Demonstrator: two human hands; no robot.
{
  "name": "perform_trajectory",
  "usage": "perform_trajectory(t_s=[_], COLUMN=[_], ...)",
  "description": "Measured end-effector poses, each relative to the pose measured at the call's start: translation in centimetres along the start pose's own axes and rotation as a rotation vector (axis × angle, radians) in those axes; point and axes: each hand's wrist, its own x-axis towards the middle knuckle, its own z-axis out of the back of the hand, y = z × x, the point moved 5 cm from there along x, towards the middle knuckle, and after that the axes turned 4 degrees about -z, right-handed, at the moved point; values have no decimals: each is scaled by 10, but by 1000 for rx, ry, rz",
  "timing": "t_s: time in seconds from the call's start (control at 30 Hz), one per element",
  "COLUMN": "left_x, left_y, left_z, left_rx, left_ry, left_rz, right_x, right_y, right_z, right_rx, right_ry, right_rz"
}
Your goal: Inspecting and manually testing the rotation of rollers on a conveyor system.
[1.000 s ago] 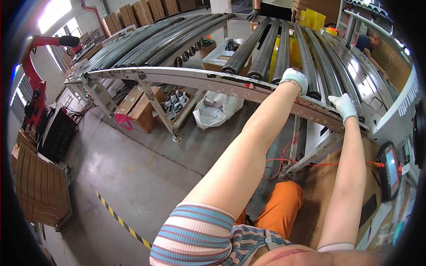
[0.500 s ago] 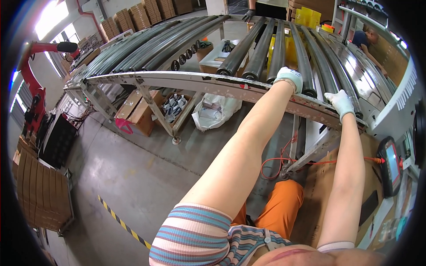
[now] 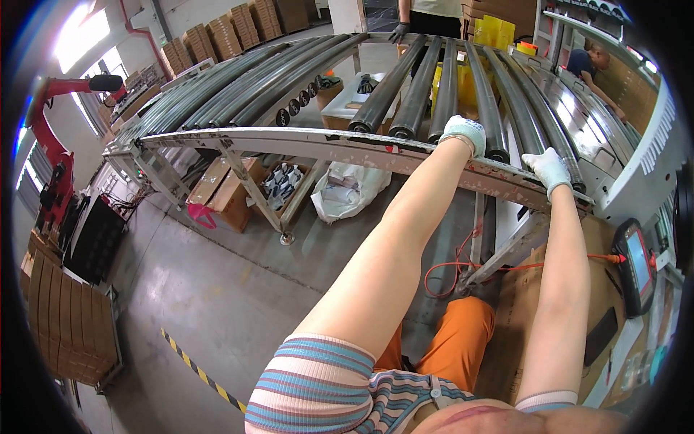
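A roller conveyor's pale front side rail runs across in front of me, its paint chipped. My left hand, in a white glove, is closed over this rail between two dark conveyor rollers. Its fingertips are hidden on the far side. Farther right, my right hand, also white-gloved, grips the rail beside the ends of the rightmost rollers. The right thumb points left, and the other fingers bend out of sight. Both arms are stretched forward.
Across the conveyor stands a person with a dark-gloved hand; another person leans at the far right. Below are a carton and a white sack. An orange cable leads to a handheld control panel.
The view has tilted up slightly, showing more of the person across the conveyor. My hands keep nearly the same places along the rail.
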Motion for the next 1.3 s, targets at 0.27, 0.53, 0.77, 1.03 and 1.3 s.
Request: perform_trajectory(t_s=[0.27, 0.53, 0.77, 1.03, 1.3], left_x=[2, 3, 0, -1, -6], left_y=[1, 1, 0, 1, 0], left_z=[-2, -2, -1, -1, 4], left_rx=[-1, -14, -5, -8, 1], left_ry=[-26, -17, -14, -46, -41], left_rz=[-9, -5, -6, -9, -18], right_x=[-3, -9, -2, 18, 19], right_y=[1, 4, 1, -8, -11], right_z=[3, 6, 2, -15, -16], right_rx=[-12, 7, -2, 164, 172], right_ry=[5, -6, -1, 78, 56], right_rz=[-2, 17, 26, 128, 109])
